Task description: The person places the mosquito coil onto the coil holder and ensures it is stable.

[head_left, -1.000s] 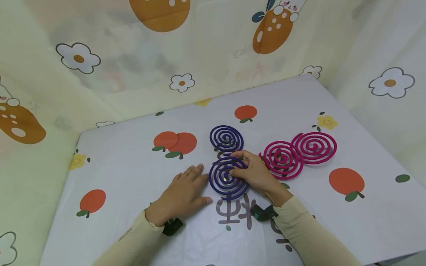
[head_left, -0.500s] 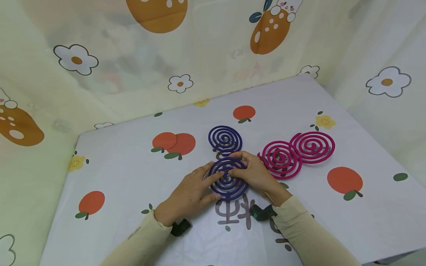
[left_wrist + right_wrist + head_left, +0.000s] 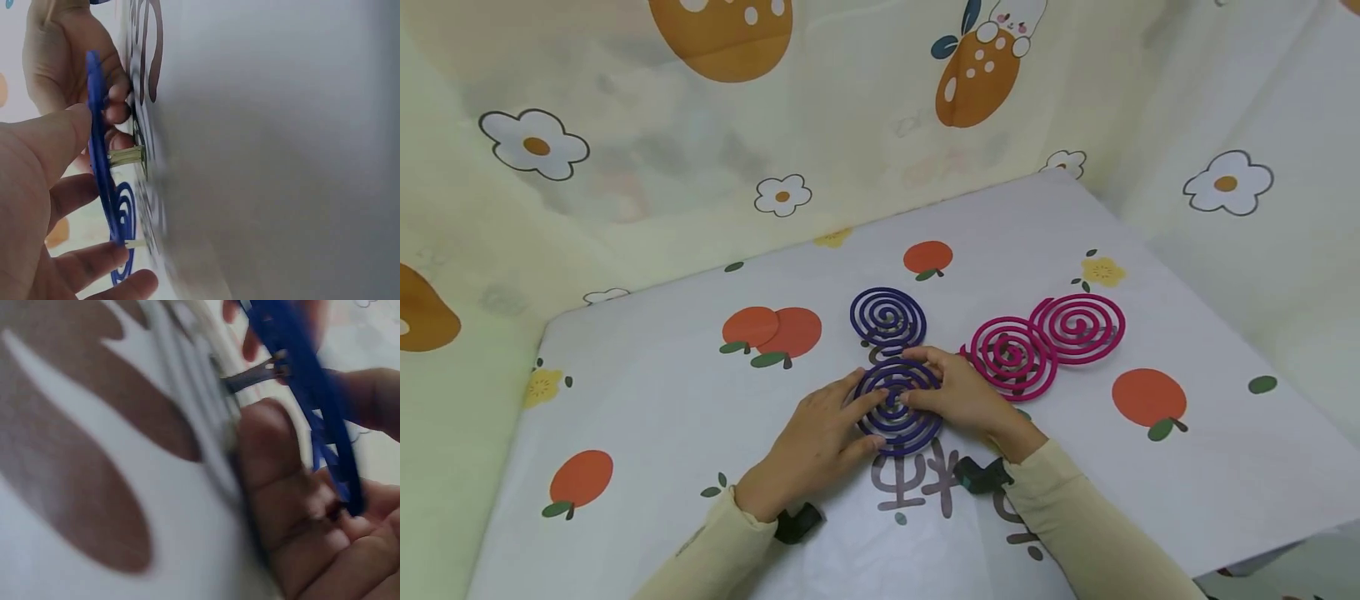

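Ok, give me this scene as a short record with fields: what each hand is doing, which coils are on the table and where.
left hand: left hand lies with its fingers on the near purple coil
right hand: right hand holds the same coil from its other side
coil support: the near purple coil sits raised on a small metal stand, as the left wrist view shows
other coils: far purple coil just behind; two pink coils overlapping to the right
surface: table with a fruit-print cover
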The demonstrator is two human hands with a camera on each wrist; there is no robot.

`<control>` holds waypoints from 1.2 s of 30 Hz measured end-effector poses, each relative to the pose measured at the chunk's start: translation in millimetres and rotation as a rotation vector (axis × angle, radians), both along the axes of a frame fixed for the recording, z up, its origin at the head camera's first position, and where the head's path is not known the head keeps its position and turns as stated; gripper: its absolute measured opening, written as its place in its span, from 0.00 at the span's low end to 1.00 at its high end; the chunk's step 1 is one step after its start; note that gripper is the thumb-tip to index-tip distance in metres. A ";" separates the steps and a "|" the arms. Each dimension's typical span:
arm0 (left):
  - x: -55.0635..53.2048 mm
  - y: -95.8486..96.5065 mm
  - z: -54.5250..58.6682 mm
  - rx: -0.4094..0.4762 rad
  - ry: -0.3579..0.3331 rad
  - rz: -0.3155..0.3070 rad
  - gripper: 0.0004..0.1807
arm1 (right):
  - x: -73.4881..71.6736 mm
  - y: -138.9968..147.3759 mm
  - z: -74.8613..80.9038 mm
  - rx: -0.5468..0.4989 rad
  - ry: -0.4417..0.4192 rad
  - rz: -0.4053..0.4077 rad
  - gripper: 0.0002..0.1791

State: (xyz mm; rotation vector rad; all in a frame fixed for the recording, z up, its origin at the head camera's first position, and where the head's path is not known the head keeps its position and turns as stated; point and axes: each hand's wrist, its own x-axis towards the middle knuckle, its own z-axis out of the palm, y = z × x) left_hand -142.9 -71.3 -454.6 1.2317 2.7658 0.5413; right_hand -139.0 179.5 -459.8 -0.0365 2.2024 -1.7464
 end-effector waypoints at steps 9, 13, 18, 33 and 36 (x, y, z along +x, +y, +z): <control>-0.6 -1.4 3.1 -0.018 -0.034 0.031 0.35 | 19.8 18.8 29.2 0.282 0.132 0.029 0.39; 0.2 -2.6 3.0 -0.005 -0.053 0.041 0.38 | 31.1 34.9 47.6 0.339 0.172 0.036 0.39; 0.6 -3.9 1.0 0.001 -0.069 0.049 0.41 | 41.4 71.2 70.5 0.413 0.233 -0.064 0.37; 0.5 -6.3 4.0 0.032 -0.094 0.075 0.42 | 19.0 164.9 55.2 0.897 0.288 -0.089 0.32; 1.0 -5.4 4.4 0.038 -0.100 0.072 0.41 | 17.5 169.9 51.8 0.936 0.237 -0.059 0.32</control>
